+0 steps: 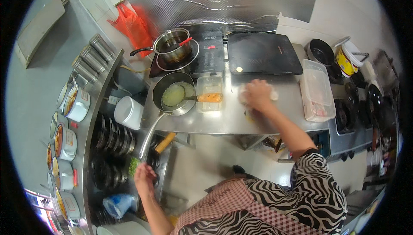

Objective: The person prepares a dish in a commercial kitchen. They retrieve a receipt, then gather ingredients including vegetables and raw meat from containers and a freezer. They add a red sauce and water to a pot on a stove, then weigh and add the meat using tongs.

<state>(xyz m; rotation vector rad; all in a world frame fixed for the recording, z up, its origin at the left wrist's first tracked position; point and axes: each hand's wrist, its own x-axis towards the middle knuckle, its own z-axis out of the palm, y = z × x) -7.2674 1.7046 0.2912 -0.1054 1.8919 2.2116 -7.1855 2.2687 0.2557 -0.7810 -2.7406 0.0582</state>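
My right hand [259, 93] presses down on a crumpled white cloth [274, 95] on the stainless-steel table [206, 126]; both are blurred, and most of the cloth is under the palm. My left hand [145, 176] hangs at the lower left with loosely curled fingers and nothing visible in it. Just above it ends the long metal handle [151, 134] of a pan [157, 88], which holds pale yellow-green liquid and a ladle. Chopped greens [133, 166] lie beside that hand. An orange-wrapped handle [209, 97] crosses a clear plastic container [209, 108].
A saucepan [173, 51] stands on an induction cooker [211, 57]. Right of it lies a second black hob [263, 54]. A lidded plastic box [317, 89] sits at the table's right end. White enamel mugs [66, 143] line the left shelf, above stacked black pans [111, 138].
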